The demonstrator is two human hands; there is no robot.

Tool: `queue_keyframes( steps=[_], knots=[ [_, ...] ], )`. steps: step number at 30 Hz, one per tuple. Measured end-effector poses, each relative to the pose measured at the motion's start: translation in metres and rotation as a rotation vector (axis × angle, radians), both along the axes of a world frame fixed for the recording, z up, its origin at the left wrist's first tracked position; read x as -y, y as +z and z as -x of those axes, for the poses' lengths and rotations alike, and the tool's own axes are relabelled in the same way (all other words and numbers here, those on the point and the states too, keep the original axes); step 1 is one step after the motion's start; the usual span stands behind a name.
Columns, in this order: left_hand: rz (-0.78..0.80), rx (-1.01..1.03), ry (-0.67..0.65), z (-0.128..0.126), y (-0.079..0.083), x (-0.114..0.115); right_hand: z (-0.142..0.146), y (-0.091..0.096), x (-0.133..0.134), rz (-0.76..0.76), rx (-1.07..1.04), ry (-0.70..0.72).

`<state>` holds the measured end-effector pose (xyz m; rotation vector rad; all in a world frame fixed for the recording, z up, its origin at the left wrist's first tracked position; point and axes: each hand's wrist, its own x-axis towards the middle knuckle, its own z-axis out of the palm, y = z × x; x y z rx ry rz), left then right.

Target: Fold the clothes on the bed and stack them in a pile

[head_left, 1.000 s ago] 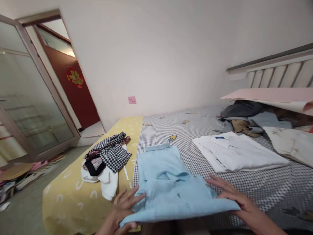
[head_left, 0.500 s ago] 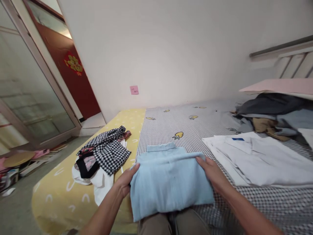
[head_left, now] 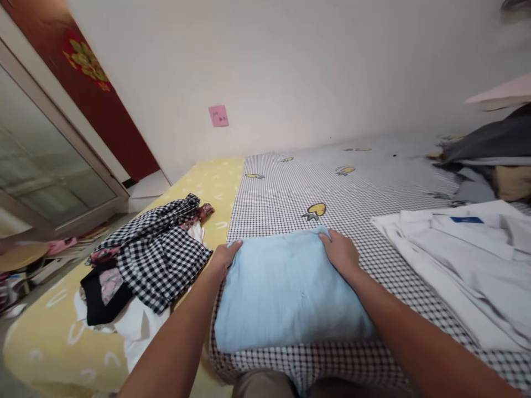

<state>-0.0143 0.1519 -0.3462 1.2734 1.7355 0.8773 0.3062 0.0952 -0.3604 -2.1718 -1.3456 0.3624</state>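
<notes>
A light blue shirt [head_left: 290, 293], folded into a wide rectangle, lies at the near edge of the bed in front of me. My left hand [head_left: 225, 255] pinches its far left corner, thumb on top and fingers hidden beneath. At the far right corner my right hand [head_left: 341, 253] grips the cloth the same way. The shirt's collar does not show now. Right of it rests a stack of folded white shirts [head_left: 460, 260], the top one with a blue neck label.
A loose heap of clothes with a black-and-white checked garment [head_left: 166, 260] lies left on the yellow cover [head_left: 53, 337]. Dark clothes [head_left: 489, 141] are piled at the far right under a pink board-like thing [head_left: 506, 91]. A wall [head_left: 290, 72] stands behind the bed.
Both hands have moved forward with the blue shirt's far edge, and the collar that stuck out beyond it is covered. The view has tilted down and closer.
</notes>
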Motion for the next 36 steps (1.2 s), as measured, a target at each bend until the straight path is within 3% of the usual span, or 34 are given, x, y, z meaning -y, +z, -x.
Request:
queue_keyframes(
  steps=[4, 8, 12, 14, 16, 18, 21, 24, 26, 28, 31, 36],
  knots=[
    [-0.038, -0.147, 0.024, 0.0, 0.011, -0.002, 0.003, 0.005, -0.003, 0.059, 0.025, -0.006],
    [-0.175, -0.288, 0.089, 0.012, 0.052, 0.011, -0.012, 0.025, 0.008, 0.023, 0.015, -0.003],
    [-0.404, -0.493, 0.087, 0.005, 0.102, 0.053, -0.013, 0.056, 0.032, -0.149, 0.203, -0.052],
    [-0.561, -0.645, 0.022, -0.015, 0.118, 0.082, 0.004, 0.072, 0.045, -0.274, 0.313, 0.016],
    [-0.678, -0.748, -0.056, -0.044, 0.125, 0.108, 0.03, 0.086, 0.058, -0.356, 0.373, 0.137],
    [-0.725, -0.778, -0.121, -0.071, 0.12, 0.126, 0.059, 0.091, 0.069, -0.371, 0.403, 0.243],
    [-0.77, -0.839, -0.194, -0.09, 0.089, 0.132, 0.089, 0.079, 0.078, -0.327, 0.452, 0.293],
    [-0.741, -0.942, -0.264, -0.079, 0.041, 0.12, 0.094, 0.047, 0.076, -0.208, 0.488, 0.304],
    [-0.592, -0.995, -0.307, -0.066, 0.013, 0.111, 0.089, 0.022, 0.071, -0.07, 0.462, 0.323],
    [-0.419, -1.005, -0.334, -0.056, -0.006, 0.104, 0.083, 0.002, 0.066, 0.044, 0.416, 0.329],
    [-0.288, -0.983, -0.368, -0.051, -0.016, 0.1, 0.078, -0.013, 0.061, 0.095, 0.384, 0.339],
    [-0.265, -0.983, -0.373, -0.054, -0.017, 0.097, 0.074, -0.014, 0.061, 0.111, 0.376, 0.357]
  ],
)
